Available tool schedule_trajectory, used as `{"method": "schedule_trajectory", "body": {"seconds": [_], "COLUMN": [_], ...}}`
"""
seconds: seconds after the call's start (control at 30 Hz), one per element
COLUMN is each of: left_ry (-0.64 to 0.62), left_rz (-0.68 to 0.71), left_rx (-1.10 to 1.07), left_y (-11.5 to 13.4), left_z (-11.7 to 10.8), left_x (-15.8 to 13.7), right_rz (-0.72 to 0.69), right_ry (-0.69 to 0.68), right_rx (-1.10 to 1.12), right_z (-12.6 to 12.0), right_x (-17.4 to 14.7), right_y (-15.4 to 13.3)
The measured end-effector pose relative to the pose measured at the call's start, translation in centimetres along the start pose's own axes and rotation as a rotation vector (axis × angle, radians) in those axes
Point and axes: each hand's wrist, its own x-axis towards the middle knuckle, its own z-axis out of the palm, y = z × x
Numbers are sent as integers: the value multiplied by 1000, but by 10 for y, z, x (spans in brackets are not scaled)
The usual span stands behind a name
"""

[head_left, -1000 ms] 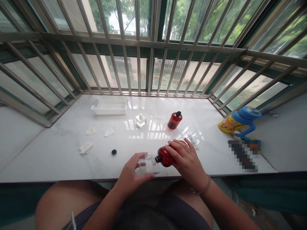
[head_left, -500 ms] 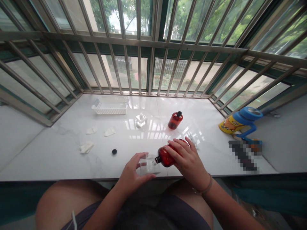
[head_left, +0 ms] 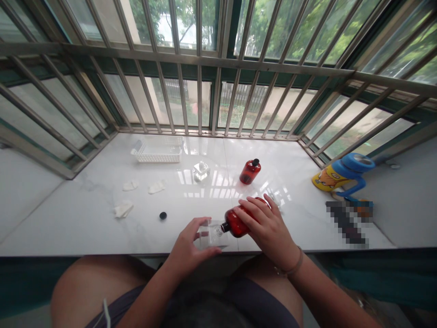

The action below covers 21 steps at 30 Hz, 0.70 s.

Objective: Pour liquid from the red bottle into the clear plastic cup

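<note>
My left hand [head_left: 189,243] is closed around a clear square glass bottle [head_left: 213,234] near the front edge of the marble ledge. In my right hand [head_left: 266,228] is a red bottle [head_left: 234,223], tipped so that its black neck meets the mouth of the clear bottle. The palm and fingers cover the red bottle's rear part. Whether liquid is flowing between them is too small to tell. A black cap [head_left: 163,216] lies to the left of my left hand. Beyond my right hand stands a second red bottle [head_left: 250,172] with a black cap on.
A white perforated basket [head_left: 157,158] sits at the back left, with a clear glass bottle [head_left: 201,172] to its right. Several crumpled white wipes [head_left: 123,209] lie at left. At right are a blue and yellow tumbler [head_left: 336,173] and a blurred-out dark object [head_left: 346,223]. Metal bars line the window.
</note>
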Motion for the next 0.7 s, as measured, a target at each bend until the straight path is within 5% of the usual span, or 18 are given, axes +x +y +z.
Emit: {"method": "schedule_trajectory", "body": {"seconds": [0.7], "left_ry": [8], "left_rz": [-15], "left_rx": [8], "left_y": [0], "left_z": [0], "left_x": [1], "right_rz": [-12], "right_ry": [-1], "right_rx": [-26], "right_z": [-2], "right_x": [1], "right_y": [2]}}
